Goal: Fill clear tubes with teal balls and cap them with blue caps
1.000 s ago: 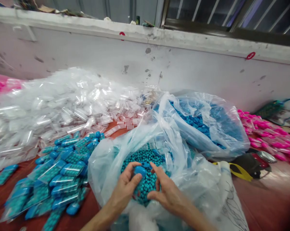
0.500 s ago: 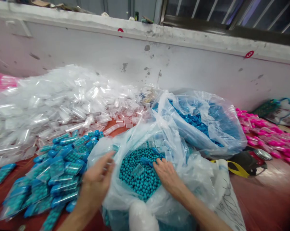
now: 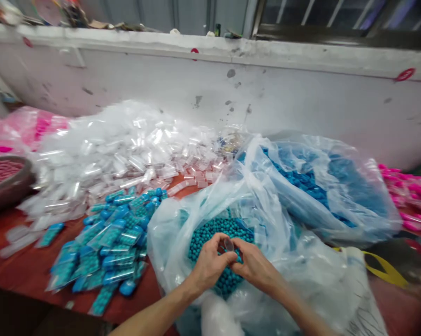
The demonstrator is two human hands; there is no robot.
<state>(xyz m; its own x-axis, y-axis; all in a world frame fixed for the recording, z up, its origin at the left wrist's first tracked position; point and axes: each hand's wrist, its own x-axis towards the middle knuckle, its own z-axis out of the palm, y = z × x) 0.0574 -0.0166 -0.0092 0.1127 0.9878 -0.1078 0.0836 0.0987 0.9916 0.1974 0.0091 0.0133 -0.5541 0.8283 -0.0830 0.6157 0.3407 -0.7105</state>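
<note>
Over a bag of teal beads (image 3: 205, 233), my left hand (image 3: 212, 261) and my right hand (image 3: 252, 263) meet with curled fingers. A small clear round-ended tube (image 3: 228, 244) shows between them, pinched by the fingers of both. Its lower part is hidden by the fingertips. The beads lie in an open whitish plastic bag (image 3: 164, 242). Left of the bag is a pile of clear packs filled with teal beads and topped with blue (image 3: 115, 249).
A heap of clear empty tubes (image 3: 126, 140) stands against the wall. Behind right is a bag of blue caps (image 3: 304, 186). Pink pieces (image 3: 413, 196) lie far right. A bowl of pink beads (image 3: 17, 186) is at the left edge. A yellow strap (image 3: 385, 268) lies right.
My left hand has moved right and my right hand has left the beads' far side; they now meet over the bag around a tube. The view has turned left.
</note>
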